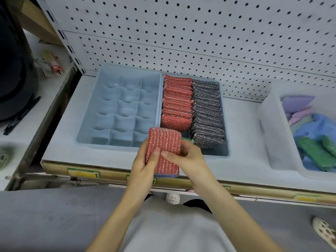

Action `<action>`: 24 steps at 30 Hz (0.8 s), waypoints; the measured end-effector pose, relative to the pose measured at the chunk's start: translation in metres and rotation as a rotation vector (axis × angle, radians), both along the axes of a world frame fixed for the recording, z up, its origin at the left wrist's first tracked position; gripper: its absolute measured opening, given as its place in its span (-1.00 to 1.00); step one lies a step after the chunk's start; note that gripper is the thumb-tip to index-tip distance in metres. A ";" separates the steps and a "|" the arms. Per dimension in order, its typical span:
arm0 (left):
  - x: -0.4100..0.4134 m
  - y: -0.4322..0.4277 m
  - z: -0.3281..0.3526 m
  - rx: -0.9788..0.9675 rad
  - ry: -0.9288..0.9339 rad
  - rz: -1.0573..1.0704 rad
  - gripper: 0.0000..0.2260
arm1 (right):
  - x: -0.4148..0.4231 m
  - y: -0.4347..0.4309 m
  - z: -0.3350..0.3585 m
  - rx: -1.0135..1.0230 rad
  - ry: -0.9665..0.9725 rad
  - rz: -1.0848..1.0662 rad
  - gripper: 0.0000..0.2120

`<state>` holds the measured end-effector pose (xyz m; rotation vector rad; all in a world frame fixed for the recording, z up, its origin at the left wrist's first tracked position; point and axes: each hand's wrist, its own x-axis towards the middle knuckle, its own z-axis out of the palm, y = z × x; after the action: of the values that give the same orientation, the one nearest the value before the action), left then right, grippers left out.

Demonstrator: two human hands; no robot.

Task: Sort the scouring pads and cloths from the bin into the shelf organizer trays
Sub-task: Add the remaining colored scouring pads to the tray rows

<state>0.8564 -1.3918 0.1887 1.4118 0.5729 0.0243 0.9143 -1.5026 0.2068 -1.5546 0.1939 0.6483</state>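
White pegboard (200,42) backs a white shelf (241,139). At the centre both hands hold a red scouring pad (164,142): the left hand (143,166) curls round its 9 o'clock edge and the right hand (189,159) pinches it from 3 o'clock. Just beyond, at 12 o'clock, a blue tray (218,154) holds rows of red pads (177,102) and grey pads (207,113). A divided tray (86,120) sits at 10 o'clock. At 3 o'clock a clear bin (276,135) holds green pads (316,153) and cloths (312,128).

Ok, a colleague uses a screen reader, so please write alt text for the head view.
The left hand and right hand grip a red scouring pad before a tray packed with red pads and grey pads. A blue divided organizer sits left, a clear bin of cloths and green pads right.
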 end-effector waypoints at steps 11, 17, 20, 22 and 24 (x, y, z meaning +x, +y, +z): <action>-0.002 0.035 -0.006 -0.097 -0.018 0.268 -0.52 | 0.056 -0.033 0.012 0.040 0.032 -0.260 -0.81; -0.009 0.052 -0.013 -0.141 0.026 0.365 -0.56 | 0.103 -0.021 0.005 -0.635 -0.717 0.310 -0.72; -0.012 0.053 -0.014 -0.134 0.039 0.375 -0.64 | 0.105 -0.012 -0.012 -0.847 -0.914 0.500 -0.78; -0.015 0.053 -0.015 -0.129 0.044 0.378 -0.67 | 0.107 -0.012 -0.016 -0.866 -0.990 0.503 -0.80; -0.019 0.054 -0.016 -0.125 0.055 0.385 -0.70 | 0.108 -0.016 -0.014 -0.882 -1.041 0.524 -0.81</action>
<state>0.8376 -1.3379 0.1723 1.1670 0.8710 0.2535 1.0222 -1.5182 0.1929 -2.6317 -0.8435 0.0290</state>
